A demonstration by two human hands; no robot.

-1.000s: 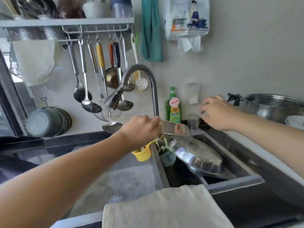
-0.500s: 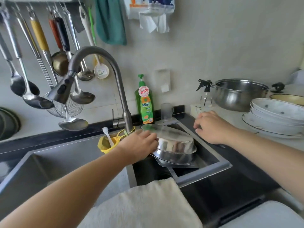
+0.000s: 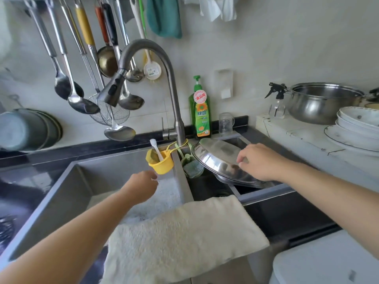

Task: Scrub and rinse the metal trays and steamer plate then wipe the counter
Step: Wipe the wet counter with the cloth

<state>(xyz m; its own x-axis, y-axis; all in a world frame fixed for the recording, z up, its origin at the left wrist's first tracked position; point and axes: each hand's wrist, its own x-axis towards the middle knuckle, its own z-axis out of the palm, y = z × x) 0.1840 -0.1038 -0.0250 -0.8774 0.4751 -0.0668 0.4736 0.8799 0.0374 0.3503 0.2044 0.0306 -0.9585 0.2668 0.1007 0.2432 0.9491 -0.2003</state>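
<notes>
Setting: kitchen desk (image 3: 297, 138) with a double sink (image 3: 61, 193).
Trays: stacked metal trays (image 3: 217, 158), tilted in the right basin.
Right hand (image 3: 260, 162): fingers gripping the top tray's rim.
Left hand (image 3: 141, 186): over the left basin, fingers loosely curled, holding nothing.

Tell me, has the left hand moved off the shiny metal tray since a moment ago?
Yes. The left hand has left the round metal tray and crossed left of the curved steel faucet, below the yellow plastic cup.
</notes>
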